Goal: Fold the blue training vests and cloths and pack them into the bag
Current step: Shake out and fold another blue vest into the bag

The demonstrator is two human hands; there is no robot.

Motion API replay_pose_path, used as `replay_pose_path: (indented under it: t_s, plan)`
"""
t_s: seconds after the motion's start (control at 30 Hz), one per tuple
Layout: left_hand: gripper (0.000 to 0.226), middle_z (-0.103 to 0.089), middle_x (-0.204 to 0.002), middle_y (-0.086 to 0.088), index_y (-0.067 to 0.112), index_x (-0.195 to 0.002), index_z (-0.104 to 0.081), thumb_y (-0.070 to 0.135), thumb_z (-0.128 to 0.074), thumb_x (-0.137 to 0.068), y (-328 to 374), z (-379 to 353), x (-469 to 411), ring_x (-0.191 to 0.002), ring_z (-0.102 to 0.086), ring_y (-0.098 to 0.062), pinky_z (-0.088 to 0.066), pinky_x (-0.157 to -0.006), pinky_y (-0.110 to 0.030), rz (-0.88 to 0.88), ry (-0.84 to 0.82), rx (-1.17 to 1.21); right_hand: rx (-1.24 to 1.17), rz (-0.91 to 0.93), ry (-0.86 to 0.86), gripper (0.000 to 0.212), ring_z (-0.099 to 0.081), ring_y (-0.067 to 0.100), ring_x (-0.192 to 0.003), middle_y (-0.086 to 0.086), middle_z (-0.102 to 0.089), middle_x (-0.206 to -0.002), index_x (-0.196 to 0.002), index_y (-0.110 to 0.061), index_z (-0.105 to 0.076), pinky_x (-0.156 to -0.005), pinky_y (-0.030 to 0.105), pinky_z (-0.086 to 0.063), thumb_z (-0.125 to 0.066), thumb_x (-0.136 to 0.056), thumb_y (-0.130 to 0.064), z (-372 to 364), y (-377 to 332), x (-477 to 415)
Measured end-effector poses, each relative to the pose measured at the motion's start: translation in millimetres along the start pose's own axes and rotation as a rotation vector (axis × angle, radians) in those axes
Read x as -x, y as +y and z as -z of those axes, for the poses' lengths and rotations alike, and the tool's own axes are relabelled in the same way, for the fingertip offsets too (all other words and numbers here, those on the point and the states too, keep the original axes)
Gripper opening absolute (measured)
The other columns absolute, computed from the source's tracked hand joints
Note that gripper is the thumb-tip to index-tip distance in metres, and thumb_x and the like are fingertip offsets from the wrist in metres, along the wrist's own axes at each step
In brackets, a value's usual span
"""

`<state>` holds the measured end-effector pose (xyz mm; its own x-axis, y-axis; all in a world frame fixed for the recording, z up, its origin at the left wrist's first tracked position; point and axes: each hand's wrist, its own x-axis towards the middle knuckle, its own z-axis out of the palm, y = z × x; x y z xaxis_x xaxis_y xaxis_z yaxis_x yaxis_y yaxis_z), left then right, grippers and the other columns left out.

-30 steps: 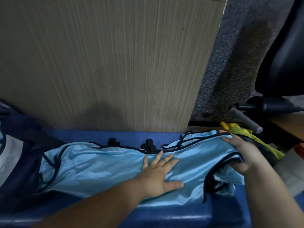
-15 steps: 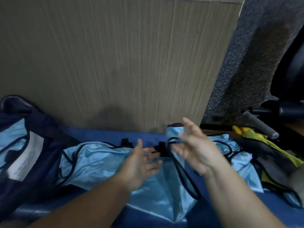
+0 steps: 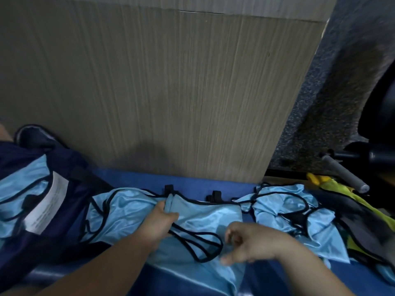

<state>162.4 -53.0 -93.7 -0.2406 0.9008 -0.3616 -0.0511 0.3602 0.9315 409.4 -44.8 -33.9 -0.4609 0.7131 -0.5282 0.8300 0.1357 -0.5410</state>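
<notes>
Wooden panel (image 3: 160, 92): stood upright behind the work area and filled most of the view.
Blue surface (image 3: 213, 183): ran along the foot of the panel; everything else lay on it.
Bag (image 3: 72, 167): dark navy, open at the far left; light blue fabric already lay inside it beside a white label (image 3: 49, 208).
Vest in hand (image 3: 205, 212): light blue with black trim, spread in the middle just right of the bag; partly doubled over, one black-edged loop lying loose on top.
Unfolded heap (image 3: 288, 210): more light blue vests, crumpled, just right of the vest in hand.
Yellow cloth (image 3: 329, 186): at the far right edge, beyond the heap.
Right hand (image 3: 250, 242): hovered over the vest's lower right part; fingers loosely curled, thumb out, apparently holding nothing; blurred.
Left hand (image 3: 159, 221): fingers and thumb curled round a bunched fold near the vest's top edge.
Progress: judged mid-way; some vests seemed packed; this one was half folded; the heap was untouched; the fold needed finishing before going into the bag.
</notes>
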Motion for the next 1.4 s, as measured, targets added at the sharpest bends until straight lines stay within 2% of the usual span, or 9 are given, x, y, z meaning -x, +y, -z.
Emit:
replay_pose_path:
  t_s: [0.17, 0.4, 0.5, 0.7, 0.83, 1.0, 1.17, 1.27, 1.4]
  plan:
    - [0.023, -0.068, -0.107, -0.014, 0.018, -0.116, -0.055, 0.005, -0.048, -0.098, 0.6, -2.7, -0.2, -0.093, -0.068, -0.029, -0.059, -0.072, -0.041, 0.018, -0.008, 0.128, 0.365, 0.008, 0.117, 0.046, -0.055, 0.021, -0.104, -0.003, -0.052, -0.107, -0.113, -0.026, -0.043, -0.083, 0.033, -0.048, -0.071, -0.077, -0.036, -36.2, -19.2, -2.6]
    - [0.026, -0.068, -0.113, -0.006, 0.027, -0.118, -0.055, 0.01, -0.048, -0.101, 9.7, -13.5, 0.4, -0.099, -0.068, -0.025, -0.059, -0.075, -0.039, -0.034, -0.106, 0.22, 0.097, 0.243, 0.772, 0.043, -0.051, 0.007, -0.071, -0.01, -0.053, -0.074, -0.071, -0.043, -0.049, -0.063, 0.024, -0.039, -0.061, -0.069, -0.002, 4.3, 14.1, 3.9]
    - [0.047, -0.068, -0.107, -0.011, 0.021, -0.13, -0.051, 0.004, -0.058, -0.086, 8.3, -21.0, -0.2, -0.096, -0.068, -0.031, -0.058, -0.08, -0.047, -0.034, -0.099, 0.033, 0.037, 0.301, 0.605, 0.052, -0.058, 0.004, -0.073, -0.011, -0.062, -0.076, -0.07, -0.048, -0.065, -0.068, 0.02, -0.046, -0.063, -0.066, 0.004, 16.4, 25.2, 14.4]
    - [0.085, -0.061, -0.097, 0.0, 0.032, -0.154, -0.001, 0.014, -0.052, -0.089, 12.6, -11.5, 15.9, -0.064, -0.058, -0.01, -0.043, -0.053, -0.018, -0.115, -0.11, -0.702, 0.25, 0.088, -0.169, 0.023, -0.059, -0.01, -0.072, -0.022, -0.066, -0.072, -0.097, -0.031, -0.076, -0.074, 0.014, -0.045, -0.08, -0.074, -0.036, 14.4, 22.1, 29.4]
    - [0.087, -0.017, -0.159, -0.003, 0.035, -0.154, 0.005, 0.008, -0.049, -0.091, 6.5, -9.3, 20.9, -0.114, -0.055, -0.019, -0.05, -0.079, -0.025, -0.29, -0.032, -0.98, 0.147, -0.088, 0.207, 0.033, -0.056, 0.012, -0.062, -0.002, -0.06, -0.07, -0.075, -0.02, -0.063, -0.063, 0.024, -0.044, -0.068, -0.082, -0.051, 13.3, 31.0, 14.0]
    - [0.08, -0.019, -0.153, 0.013, 0.039, -0.15, -0.024, -0.008, -0.041, -0.088, -4.9, -10.4, 14.0, -0.131, -0.04, -0.012, -0.04, -0.095, -0.017, -0.452, -0.048, -0.934, -0.042, -0.341, 0.401, 0.049, -0.064, 0.019, -0.077, 0.002, -0.063, -0.089, -0.084, -0.015, -0.052, -0.065, 0.032, -0.059, -0.066, -0.079, -0.062, -1.0, 33.8, -5.4]
    - [0.075, -0.016, -0.156, 0.017, 0.038, -0.142, -0.04, -0.01, -0.04, -0.083, -17.9, -2.1, 6.2, -0.143, -0.023, -0.009, -0.024, -0.113, -0.018, -0.51, -0.138, -1.05, -0.207, -0.259, 0.465, 0.037, -0.064, 0.02, -0.089, 0.001, -0.063, -0.092, -0.084, -0.014, -0.054, -0.07, 0.031, -0.053, -0.075, -0.078, -0.043, -22.0, 25.6, -17.6]
    - [0.066, -0.008, -0.159, 0.019, 0.041, -0.145, -0.032, 0.006, -0.046, -0.091, -17.8, -0.2, 8.8, -0.145, -0.019, -0.009, -0.02, -0.117, -0.027, -0.545, -0.189, -1.043, -0.489, -0.159, 0.512, 0.015, -0.07, 0.03, -0.085, 0.01, -0.073, -0.088, -0.089, -0.005, -0.067, -0.075, 0.04, -0.057, -0.07, -0.084, -0.018, -19.8, 26.7, -18.1]
    - [0.076, -0.002, -0.16, 0.019, 0.041, -0.15, -0.019, 0.071, -0.024, -0.08, -13.6, -6.1, 15.8, -0.147, -0.011, -0.005, -0.003, -0.118, -0.036, -0.563, -0.119, -1.217, -0.662, -0.083, 0.661, 0.009, -0.072, 0.031, -0.076, 0.012, -0.075, -0.078, -0.085, -0.009, -0.072, -0.077, 0.041, -0.057, -0.065, -0.085, -0.004, 14.9, 42.3, 7.8]
